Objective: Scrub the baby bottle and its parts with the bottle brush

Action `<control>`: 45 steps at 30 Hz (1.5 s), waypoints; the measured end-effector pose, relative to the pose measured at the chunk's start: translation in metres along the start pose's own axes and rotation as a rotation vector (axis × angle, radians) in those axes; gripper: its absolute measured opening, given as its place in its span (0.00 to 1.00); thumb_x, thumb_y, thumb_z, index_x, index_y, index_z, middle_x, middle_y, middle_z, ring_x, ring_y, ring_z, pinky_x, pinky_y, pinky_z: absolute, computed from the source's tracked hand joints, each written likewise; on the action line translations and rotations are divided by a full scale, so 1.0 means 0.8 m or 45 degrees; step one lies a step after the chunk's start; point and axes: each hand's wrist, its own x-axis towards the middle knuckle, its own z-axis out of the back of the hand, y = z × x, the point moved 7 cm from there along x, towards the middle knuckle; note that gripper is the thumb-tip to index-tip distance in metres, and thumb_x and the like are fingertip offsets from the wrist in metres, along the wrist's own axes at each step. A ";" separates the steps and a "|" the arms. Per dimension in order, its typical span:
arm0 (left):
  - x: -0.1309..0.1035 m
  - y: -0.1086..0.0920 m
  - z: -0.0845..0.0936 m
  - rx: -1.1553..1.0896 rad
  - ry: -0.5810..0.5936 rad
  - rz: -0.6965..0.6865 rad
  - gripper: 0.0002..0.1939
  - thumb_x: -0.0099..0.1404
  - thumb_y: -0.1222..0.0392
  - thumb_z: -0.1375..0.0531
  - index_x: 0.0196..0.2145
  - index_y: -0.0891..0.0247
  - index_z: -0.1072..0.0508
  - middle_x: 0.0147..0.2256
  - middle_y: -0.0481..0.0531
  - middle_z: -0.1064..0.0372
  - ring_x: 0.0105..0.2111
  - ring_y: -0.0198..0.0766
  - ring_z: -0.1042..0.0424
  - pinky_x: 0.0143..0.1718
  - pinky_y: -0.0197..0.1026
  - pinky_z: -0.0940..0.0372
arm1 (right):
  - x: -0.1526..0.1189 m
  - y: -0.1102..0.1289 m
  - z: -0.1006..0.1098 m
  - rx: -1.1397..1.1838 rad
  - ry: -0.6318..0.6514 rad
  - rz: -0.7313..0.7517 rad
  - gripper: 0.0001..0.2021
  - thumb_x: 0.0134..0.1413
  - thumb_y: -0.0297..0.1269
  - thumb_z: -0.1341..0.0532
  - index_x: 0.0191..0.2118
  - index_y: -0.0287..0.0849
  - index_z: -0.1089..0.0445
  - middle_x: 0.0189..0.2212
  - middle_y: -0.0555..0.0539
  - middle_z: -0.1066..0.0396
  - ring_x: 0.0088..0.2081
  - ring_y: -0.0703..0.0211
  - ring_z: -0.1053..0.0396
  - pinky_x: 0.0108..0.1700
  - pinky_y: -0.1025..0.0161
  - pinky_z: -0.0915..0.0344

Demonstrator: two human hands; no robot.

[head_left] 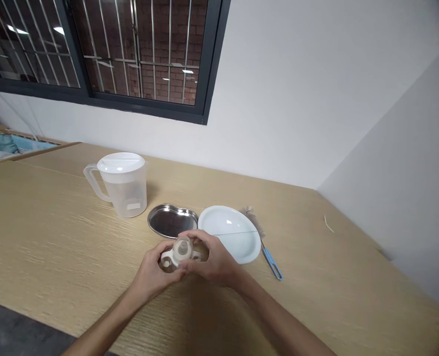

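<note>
Gripping a two-handled bottle (174,257), the left hand (153,272) curls half-closed around one side; the right hand (216,261), half-closed too, clasps near its clear top (183,244).

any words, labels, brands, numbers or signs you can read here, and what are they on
No text can be read in this view.
Lidded plastic pitcher: pale label low on its side, any print too small and blurred to read.
Two-handled baby bottle: no lettering can be made out.
Kidney-shaped metal tray, white oval bowl, blue-handled brush: none visible.
</note>
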 end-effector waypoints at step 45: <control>0.063 -0.082 0.058 0.642 -0.256 -0.588 0.12 0.71 0.53 0.45 0.35 0.60 0.26 0.29 0.47 0.25 0.29 0.38 0.26 0.35 0.38 0.32 | -0.151 -0.199 0.285 -0.519 -1.200 -0.309 0.17 0.65 0.43 0.39 0.55 0.41 0.32 0.52 0.43 0.30 0.47 0.54 0.28 0.48 0.51 0.28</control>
